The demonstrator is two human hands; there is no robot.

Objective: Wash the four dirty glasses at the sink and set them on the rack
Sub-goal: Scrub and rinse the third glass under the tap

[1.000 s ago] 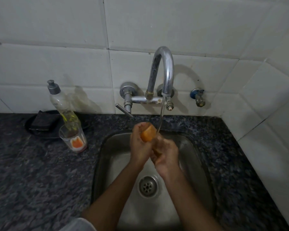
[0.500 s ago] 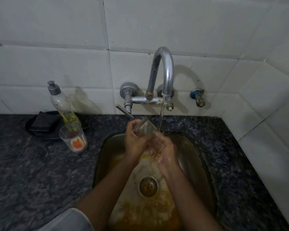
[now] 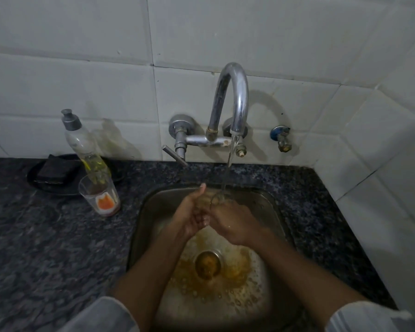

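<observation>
A clear glass (image 3: 218,200) sits between both hands over the steel sink (image 3: 153,207), under the thin stream from the chrome tap (image 3: 235,97). My left hand (image 3: 189,216) grips its left side, thumb pointing up. My right hand (image 3: 230,221) holds its right side with fingers curled around it. Most of the glass is hidden by my fingers; only its rim shows. A second glass (image 3: 100,197) with an orange cat print and reddish dregs stands on the counter left of the sink. Orange-tinted water pools around the drain (image 3: 207,264).
A dish soap bottle (image 3: 86,152) stands behind the printed glass. A black dish (image 3: 55,174) with a dark sponge lies near the wall. A blue-capped valve (image 3: 282,137) juts from the tiles at right. The dark granite counter (image 3: 46,248) surrounds the sink.
The orange liquid that filled the glass was poured out into the sink. Both hands have come lower with the glass, which now sits under the stream.
</observation>
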